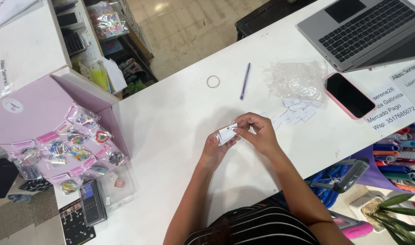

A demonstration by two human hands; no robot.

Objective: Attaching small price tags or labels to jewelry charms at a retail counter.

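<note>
White tabletop [180, 118] being worked at | small white card [227, 134] being held above it, pinched by left hand [215, 149] and right hand [258, 134], both clamped on it | loose cards [296, 111] lying near clear bags [296, 79], seemingly not yet handled

My left hand [215, 149] and right hand [257, 132] pinch small white card [227, 133] together above white worktop [171, 113]; loose white tags [296, 111] just beyond right hand, beside clear plastic bag [296, 79]; purple pen [245, 80], rubber band [213, 81] farther off; pink-cased phone [349, 95] near laptop [361, 27].
</note>
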